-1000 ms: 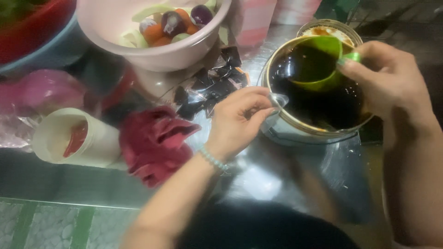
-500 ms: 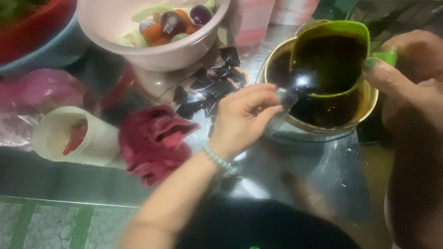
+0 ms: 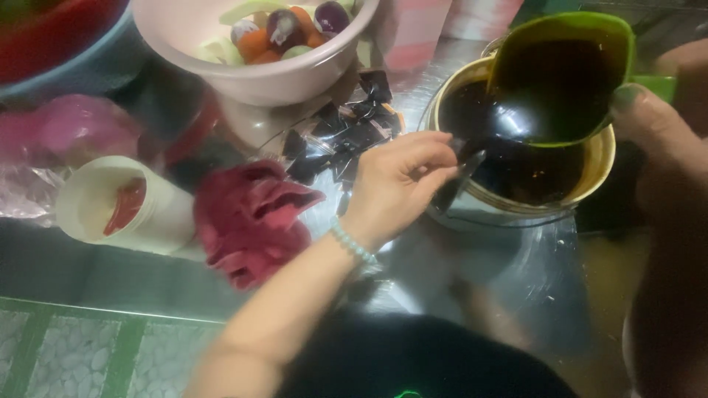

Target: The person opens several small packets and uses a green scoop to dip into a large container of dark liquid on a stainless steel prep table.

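The work surface is a reflective metal desk (image 3: 509, 295), wet-looking and showing bright glare patches under dim, warm light. Along its lower left edge runs a panel (image 3: 74, 350) with a grey pebble pattern framed by green bands. A pink-striped surface (image 3: 413, 29) stands at the rear.

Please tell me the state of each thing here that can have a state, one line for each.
Green plastic scoop: full of dark liquid, tilted over the pot.
Round metal pot: open, holds dark liquid.
Small clear bag: pinched by left hand at the pot's rim.
Pink plastic bowl: holds mixed pieces.
White cup: lying sideways.
Right hand: gripping the scoop.
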